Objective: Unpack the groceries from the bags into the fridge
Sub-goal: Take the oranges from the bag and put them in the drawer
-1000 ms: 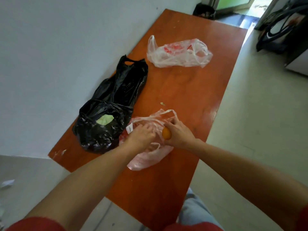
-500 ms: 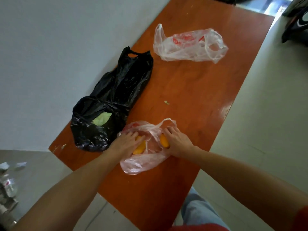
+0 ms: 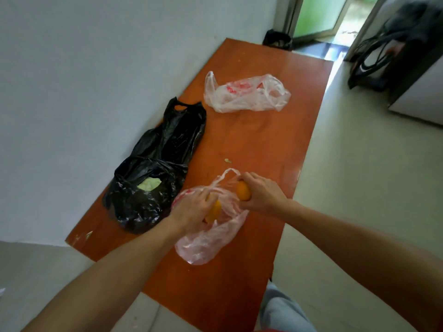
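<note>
while slack on the tabletop [image 3: 251, 140], pink bag [image 3: 211, 243]; left grip [image 3: 191, 209] curled round an orange [image 3: 214, 210] inside, right grip [image 3: 261, 194] round a second orange [image 3: 243, 190].

Single head-worn wide-angle view, looking steeply down, table [image 3: 251, 144] close below

Soft daylight enters through the open doorway [image 3: 345, 22] at upper right, leaving a pale glare along the desk [image 3: 318, 121] edge. Wide-angle distortion bends the edges; the picture is slightly soft.
</note>
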Tool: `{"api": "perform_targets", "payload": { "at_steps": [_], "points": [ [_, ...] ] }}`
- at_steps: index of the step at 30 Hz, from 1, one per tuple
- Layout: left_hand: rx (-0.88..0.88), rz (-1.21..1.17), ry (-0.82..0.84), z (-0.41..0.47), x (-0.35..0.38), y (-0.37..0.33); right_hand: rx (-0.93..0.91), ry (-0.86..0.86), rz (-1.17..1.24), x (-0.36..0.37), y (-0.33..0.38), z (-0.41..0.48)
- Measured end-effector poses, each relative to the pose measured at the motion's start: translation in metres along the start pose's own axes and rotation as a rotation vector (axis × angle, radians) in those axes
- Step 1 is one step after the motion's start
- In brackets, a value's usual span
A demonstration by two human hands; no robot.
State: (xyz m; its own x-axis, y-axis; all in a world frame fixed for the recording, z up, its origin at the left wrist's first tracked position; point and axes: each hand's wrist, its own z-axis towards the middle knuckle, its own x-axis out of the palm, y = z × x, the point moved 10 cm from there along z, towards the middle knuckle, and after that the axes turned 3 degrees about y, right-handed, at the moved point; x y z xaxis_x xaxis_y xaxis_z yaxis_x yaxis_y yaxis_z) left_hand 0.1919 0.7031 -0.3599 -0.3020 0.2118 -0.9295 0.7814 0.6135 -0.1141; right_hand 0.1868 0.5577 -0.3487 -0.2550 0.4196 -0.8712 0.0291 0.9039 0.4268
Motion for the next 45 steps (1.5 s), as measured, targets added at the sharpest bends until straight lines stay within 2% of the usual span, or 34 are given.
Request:
{"api": "perform_targets", "payload": {
  "at_steps": [7,13,23,28,36,45],
  "points": [
    [0.044,0.112,-0.143,0.019,-0.094,-0.060,0.145,-0.161,-0.066,-0.091,-0.046,-0.068],
    [0.100,0.175,-0.206,0.070,-0.155,-0.153,0.222,-0.272,-0.166,-0.162,-0.119,-0.140],
    [0.223,-0.023,-0.296,0.217,-0.211,-0.373,0.444,-0.385,-0.202,-0.256,-0.326,-0.293],
    [0.317,-0.022,-0.300,0.280,-0.235,-0.460,0.546,-0.435,-0.194,-0.289,-0.415,-0.350],
    [0.413,0.049,-0.335,0.424,-0.284,-0.548,0.650,-0.505,-0.166,-0.348,-0.559,-0.359],
    [0.576,0.112,-0.322,0.617,-0.364,-0.637,0.788,-0.616,-0.109,-0.469,-0.727,-0.335]
  ]
}}
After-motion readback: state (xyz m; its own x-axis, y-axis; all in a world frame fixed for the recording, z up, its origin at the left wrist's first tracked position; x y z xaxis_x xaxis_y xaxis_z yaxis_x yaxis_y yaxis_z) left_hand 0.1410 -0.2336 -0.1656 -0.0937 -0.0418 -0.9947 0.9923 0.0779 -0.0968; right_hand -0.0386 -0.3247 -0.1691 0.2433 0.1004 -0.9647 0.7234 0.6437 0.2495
